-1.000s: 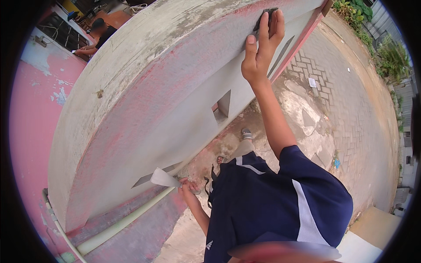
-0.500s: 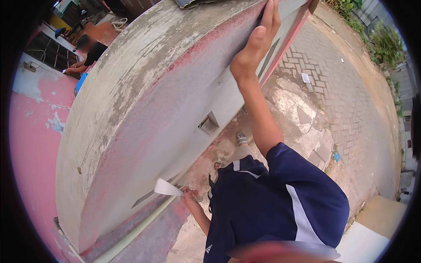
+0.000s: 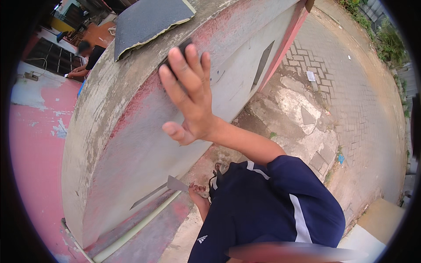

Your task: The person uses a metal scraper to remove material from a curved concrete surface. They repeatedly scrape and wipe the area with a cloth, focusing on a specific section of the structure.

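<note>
My right hand (image 3: 190,94) reaches up to the curved wall (image 3: 144,127). Its fingers lie stretched and spread over a small dark piece of sandpaper (image 3: 187,45), pressing it against the pink-stained upper face; the fingers hide most of the piece, and the thumb stands off to the side. Low by my body, my left hand (image 3: 199,195) is closed round the handle of a putty knife (image 3: 176,184), whose wide flat blade points at the wall's lower part. A larger dark grey sheet (image 3: 151,24) with ragged pale edges lies on top of the wall.
A light pipe (image 3: 136,228) runs along the wall's foot. Narrow slots (image 3: 263,63) cut into the wall. Behind it, at far left, a person (image 3: 90,57) works beside a pink wall (image 3: 39,136) with peeling paint. Paving bricks (image 3: 346,105) and broken concrete lie to the right.
My right hand has come left and down along the wall with the dark piece under its fingers. More of the sheet on top shows. The putty knife has moved slightly right.
</note>
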